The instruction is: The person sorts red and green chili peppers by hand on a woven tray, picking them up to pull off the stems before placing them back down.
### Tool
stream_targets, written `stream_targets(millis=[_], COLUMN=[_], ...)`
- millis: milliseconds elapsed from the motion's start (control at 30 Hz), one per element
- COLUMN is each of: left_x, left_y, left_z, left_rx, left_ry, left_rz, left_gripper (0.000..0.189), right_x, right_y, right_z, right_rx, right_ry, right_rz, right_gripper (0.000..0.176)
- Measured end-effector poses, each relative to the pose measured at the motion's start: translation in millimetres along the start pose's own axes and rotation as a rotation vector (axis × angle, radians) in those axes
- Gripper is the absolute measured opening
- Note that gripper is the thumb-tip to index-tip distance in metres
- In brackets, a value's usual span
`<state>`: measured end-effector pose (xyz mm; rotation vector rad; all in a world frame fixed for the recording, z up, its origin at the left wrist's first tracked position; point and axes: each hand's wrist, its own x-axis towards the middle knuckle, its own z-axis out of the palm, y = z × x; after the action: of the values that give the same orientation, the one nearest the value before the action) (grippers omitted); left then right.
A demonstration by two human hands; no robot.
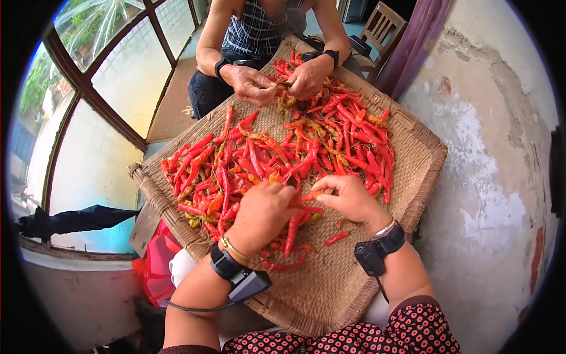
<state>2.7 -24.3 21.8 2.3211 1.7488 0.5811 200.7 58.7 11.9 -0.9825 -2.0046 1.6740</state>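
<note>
A spread of red chili peppers, some orange or yellowish, lies on a woven tray. Over the near side of the pile, my left hand has its fingers closed on one end of an orange-red chili pepper. The other end is pinched between the thumb and forefinger of my right hand. My left fingertips are partly hidden behind the back of the hand. A single short red pepper lies apart from the pile, below my right hand.
Across the tray, another person's hands work close together over the peppers. A black umbrella rests along the window side at left, above a red plastic bag. A worn wall stands at right; a wooden chair is behind.
</note>
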Motion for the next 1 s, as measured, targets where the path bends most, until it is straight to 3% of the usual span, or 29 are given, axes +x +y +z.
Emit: stream_targets(millis=[67, 133, 200, 233, 267, 333, 367, 400, 467, 533, 600, 733, 800, 933, 1000], left_x=[0.4, -0.6, 0.1, 1.7, 2.8, 4.2, 5.4, 6.2, 6.7, 8.1, 8.9, 10.3, 9.7, 9.8, 9.0], left_y=[-8.4, -16.6, -18.3, -16.0, -15.2, -18.6, -19.5, -19.2, -19.0, -23.8, -23.2, -10.6, -1.8, 0.2, -0.6], left_z=[-5.0, -3.6, -0.6, 1.5, 3.5, 8.5, 10.4, 11.3, 13.0, 19.0, 21.6, 19.1, 9.8, 13.2, 17.7], left_rx=[0.021, 0.094, 0.084, 0.111, 0.136, 0.094, 0.053, 0.054, 0.106, 0.12, 0.114, -0.031, -0.293, -0.517, -0.881], left_ry=[0.089, 0.027, 0.015, -0.031, -0.078, -0.1, -0.12, -0.12, -0.132, -0.143, -0.112, -0.029, 0.055, 0.076, 0.073], left_rz=[-0.014, -0.153, -0.15, -0.198, -0.246, -0.222, -0.196, -0.193, -0.168, -0.151, -0.088, -0.049, 0.003, 0.018, -0.156], left_gripper=[0.025, 0.027, 0.029, 0.03, 0.031, 0.032, 0.033, 0.033, 0.034, 0.032, 0.027, 0.023, 0.023, 0.019, 0.014], right_x=[-3.2, -6.5, -6.3, -8.7, -5.0, 2.1, 3.5, 7.3, 11.5, 10.3, 9.4, 7.6, 6.9, 7.2, 3.6], right_y=[-1.3, -3.7, -6.4, -17.0, -18.3, -17.9, -6.6, 3.4, 17.2, 16.0, 12.3, 1.4, -4.9, -1.1, -7.5], right_z=[-15.3, -24.0, -30.2, -32.9, -30.4, -22.1, -27.0, -26.8, -22.7, -13.0, -2.1, 7.9, 7.9, 6.2, 11.1], right_rx=[-0.251, -0.208, -0.018, 0.05, 0.05, 0.411, 0.404, 0.404, -0.003, -0.066, -0.123, -0.066, 0.153, 0.21, 0.346], right_ry=[0.077, 0.067, 0.176, 0.244, 0.243, 0.582, 0.524, 0.527, 0.469, 0.294, 0.179, 0.067, -0.054, -0.199, -0.097], right_rz=[0.02, -0.006, 0.062, 0.106, 0.106, -0.181, -0.155, -0.157, -0.055, 0.014, 0.007, 0.044, 0.15, 0.158, 0.084], right_gripper=[0.017, 0.013, 0.013, 0.024, 0.024, 0.038, 0.049, 0.049, 0.044, 0.029, 0.027, 0.028, 0.031, 0.035, 0.037])
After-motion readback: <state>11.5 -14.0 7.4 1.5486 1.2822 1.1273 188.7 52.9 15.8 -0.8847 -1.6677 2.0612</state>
